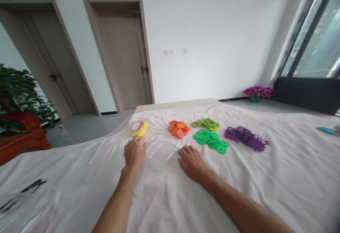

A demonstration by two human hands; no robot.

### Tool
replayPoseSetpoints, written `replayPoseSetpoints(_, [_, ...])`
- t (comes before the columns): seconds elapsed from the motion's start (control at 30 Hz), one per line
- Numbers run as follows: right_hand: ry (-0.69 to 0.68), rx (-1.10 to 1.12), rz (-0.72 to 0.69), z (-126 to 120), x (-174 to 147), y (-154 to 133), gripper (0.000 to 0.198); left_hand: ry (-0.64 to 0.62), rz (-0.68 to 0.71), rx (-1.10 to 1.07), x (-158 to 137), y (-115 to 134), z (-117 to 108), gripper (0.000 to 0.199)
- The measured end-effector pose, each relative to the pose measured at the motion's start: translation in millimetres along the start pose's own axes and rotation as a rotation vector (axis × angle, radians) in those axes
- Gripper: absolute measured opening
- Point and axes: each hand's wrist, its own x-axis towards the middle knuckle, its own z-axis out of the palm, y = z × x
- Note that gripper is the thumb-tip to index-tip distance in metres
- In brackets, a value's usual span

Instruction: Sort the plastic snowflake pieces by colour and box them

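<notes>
My left hand (135,152) rests palm down at the left side of a clear plastic box (160,154), fingers pointing forward. On the right of that box, my right hand (193,161) lies on the cloth with its fingers loosely stretched and holds nothing. Just beyond my left fingertips stands a clear box of yellow pieces (140,128) with a printed label. Past the clear box are orange interlocking pieces (179,129) in a pile. Green flower-shaped pieces (211,140) lie ahead of my right hand, with lime-green pieces (206,123) behind them and purple pieces (245,138) farther right.
A pale patterned cloth (164,204) covers the table in wrinkles. Clear plastic packaging (26,211) and a black cord-like item (34,185) lie at the left front. A blue object (328,130) sits at the right edge. A wooden armrest (23,133) stands beyond the left edge.
</notes>
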Motion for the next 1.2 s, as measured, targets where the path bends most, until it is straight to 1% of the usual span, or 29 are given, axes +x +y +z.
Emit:
replayPoseSetpoints(0.1, [-0.014, 0.053, -0.017, -0.9, -0.5, 0.9, 0.029, 0.020, 0.074, -0.114, 1.5, 11.6, -1.6, 0.025])
replayPoseSetpoints(0.17, [-0.021, 0.096, -0.029, -0.6, -1.0, 1.8, 0.036, -0.051, 0.082, -0.239, -0.7, 19.4, -2.1, 0.025])
replayPoseSetpoints(0.23, [-0.023, 0.131, -0.046, 0.9, -1.2, 3.1, 0.045, -0.157, 0.038, -0.351, -5.2, 28.1, -1.8, 0.029])
replayPoseSetpoints(0.3, [-0.027, 0.147, -0.045, 3.1, -1.0, 5.2, 0.052, -0.229, -0.027, -0.441, -10.5, 38.0, -1.9, 0.036])
replayPoseSetpoints(0.43, [-0.026, 0.161, 0.060, 6.6, 1.8, 11.8, 0.057, -0.318, -0.156, -0.610, -17.9, 57.4, -4.6, 0.050])
replayPoseSetpoints(0.5, [-0.021, 0.185, 0.097, 6.3, 4.2, 16.7, 0.056, -0.337, -0.211, -0.636, -20.6, 63.0, -3.1, 0.049])
replayPoseSetpoints(0.53, [-0.014, 0.190, 0.110, 5.7, 5.5, 19.8, 0.054, -0.317, -0.226, -0.636, -22.4, 64.2, -0.5, 0.047])
replayPoseSetpoints(0.6, [0.020, 0.160, 0.143, 3.5, 8.3, 28.3, 0.050, -0.235, -0.222, -0.646, -27.1, 63.4, 8.6, 0.041])
replayPoseSetpoints(0.63, [0.053, 0.122, 0.174, 2.0, 9.7, 34.1, 0.049, -0.192, -0.214, -0.683, -30.1, 61.9, 14.5, 0.041])
replayPoseSetpoints(0.67, [0.097, 0.073, 0.218, 0.3, 11.0, 41.1, 0.048, -0.175, -0.208, -0.738, -33.2, 59.8, 20.6, 0.043])
replayPoseSetpoints(0.73, [0.184, -0.038, 0.339, -3.9, 13.2, 58.8, 0.049, -0.199, -0.199, -0.840, -38.4, 55.2, 31.8, 0.046])
replayPoseSetpoints(0.8, [0.228, -0.119, 0.481, -8.2, 14.2, 80.3, 0.051, -0.227, -0.212, -0.906, -41.3, 51.3, 39.0, 0.048])
replayPoseSetpoints(0.9, [0.209, -0.140, 0.671, -12.5, 13.3, 113.5, 0.060, -0.298, -0.211, -0.930, -41.4, 48.1, 42.4, 0.052])
replayPoseSetpoints(0.97, [0.186, -0.129, 0.760, -12.0, 12.0, 130.7, 0.066, -0.334, -0.199, -0.929, -40.8, 47.4, 42.9, 0.054])
replayPoseSetpoints(1.03, [0.151, -0.118, 0.795, -8.8, 11.1, 140.7, 0.068, -0.338, -0.195, -0.940, -40.7, 47.2, 44.0, 0.055])
replayPoseSetpoints(1.1, [0.107, -0.108, 0.776, -3.8, 10.6, 142.9, 0.067, -0.331, -0.198, -0.952, -41.1, 47.0, 45.9, 0.056])
replayPoseSetpoints(1.2, [0.071, -0.107, 0.723, 2.9, 9.2, 137.5, 0.065, -0.339, -0.197, -0.947, -41.7, 47.2, 47.6, 0.058])
